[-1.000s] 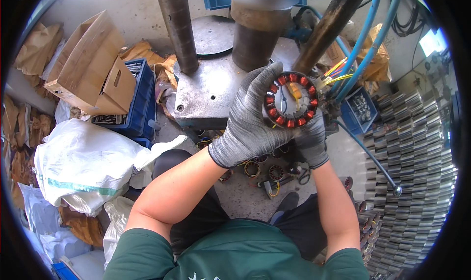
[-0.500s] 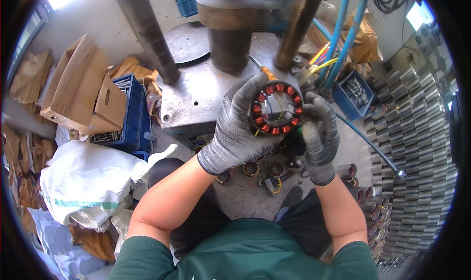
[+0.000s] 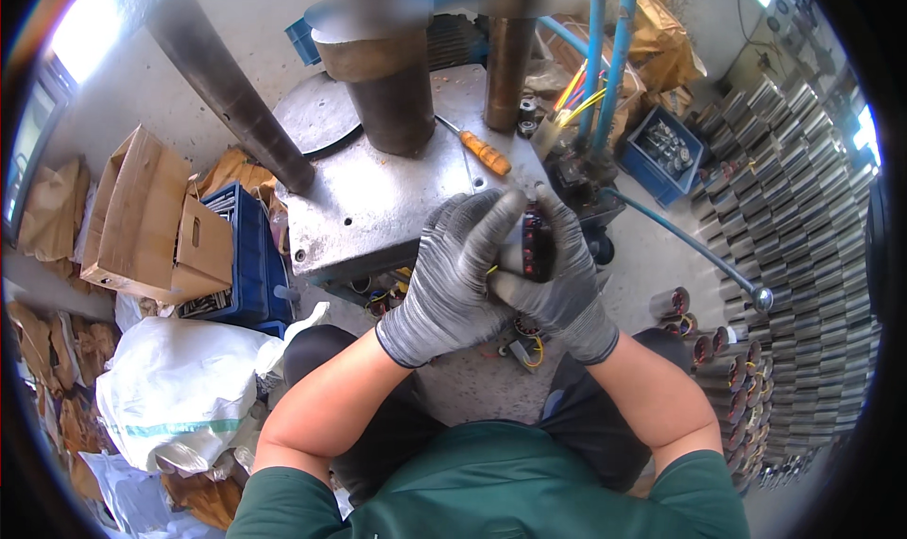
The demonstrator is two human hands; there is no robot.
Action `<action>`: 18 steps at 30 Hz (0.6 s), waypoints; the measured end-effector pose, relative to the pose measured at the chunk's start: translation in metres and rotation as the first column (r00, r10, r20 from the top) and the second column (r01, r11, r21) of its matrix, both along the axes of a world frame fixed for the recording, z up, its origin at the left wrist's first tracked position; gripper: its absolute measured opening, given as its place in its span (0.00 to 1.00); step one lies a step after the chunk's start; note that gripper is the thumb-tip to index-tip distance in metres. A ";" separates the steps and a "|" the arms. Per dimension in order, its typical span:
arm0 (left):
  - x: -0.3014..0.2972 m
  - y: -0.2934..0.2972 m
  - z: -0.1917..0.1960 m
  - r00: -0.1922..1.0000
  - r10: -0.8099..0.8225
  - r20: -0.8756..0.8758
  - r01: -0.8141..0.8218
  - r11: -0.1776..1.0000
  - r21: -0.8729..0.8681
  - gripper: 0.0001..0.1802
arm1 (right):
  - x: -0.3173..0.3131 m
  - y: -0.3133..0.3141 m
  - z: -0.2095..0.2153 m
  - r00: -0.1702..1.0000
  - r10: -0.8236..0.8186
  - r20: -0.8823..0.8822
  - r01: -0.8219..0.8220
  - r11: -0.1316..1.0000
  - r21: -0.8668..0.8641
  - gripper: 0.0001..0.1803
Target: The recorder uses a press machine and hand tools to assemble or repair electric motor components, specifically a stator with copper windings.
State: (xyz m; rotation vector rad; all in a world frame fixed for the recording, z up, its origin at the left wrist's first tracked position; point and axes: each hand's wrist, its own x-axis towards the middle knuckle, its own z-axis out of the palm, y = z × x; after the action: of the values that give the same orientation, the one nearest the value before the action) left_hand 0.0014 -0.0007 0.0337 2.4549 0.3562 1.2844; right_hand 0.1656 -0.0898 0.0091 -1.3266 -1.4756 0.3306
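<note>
Stator (image 3: 536,243), dark with reddish windings, sits edge-on between both gloved hands, just above the front edge of the grey metal surface (image 3: 378,208). Left hand (image 3: 455,270) wraps over it from the left, grip pressed around its side, fingers reaching across the top. Right hand (image 3: 564,274) cups it from the right and below, grip clamped on the stator too. An orange-handled screwdriver (image 3: 482,150) lies on the surface behind. A blue crate (image 3: 246,260) sits off to the left, rows of metal cylinders (image 3: 794,246) to the right.
</note>
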 end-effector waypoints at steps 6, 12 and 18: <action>-0.023 0.017 0.006 0.820 -0.050 0.571 0.219 0.948 -0.232 0.37 | 0.024 -0.004 0.009 0.219 0.013 -0.976 -0.501 0.860 -0.101 0.47; -0.028 0.029 -0.001 0.961 0.097 0.260 0.111 0.723 -0.681 0.24 | 0.028 -0.004 0.002 0.164 0.018 -0.986 -0.509 0.858 -0.069 0.51; -0.009 0.005 0.010 0.997 -0.067 0.039 0.078 0.817 -0.571 0.26 | 0.013 -0.008 0.006 0.290 0.106 -0.951 -0.508 0.859 -0.059 0.44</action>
State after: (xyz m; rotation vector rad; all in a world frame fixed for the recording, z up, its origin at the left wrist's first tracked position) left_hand -0.0074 0.0044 0.0439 1.9193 0.5483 0.9792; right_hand 0.1782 -0.0980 0.0152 -0.7572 -0.6110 1.4538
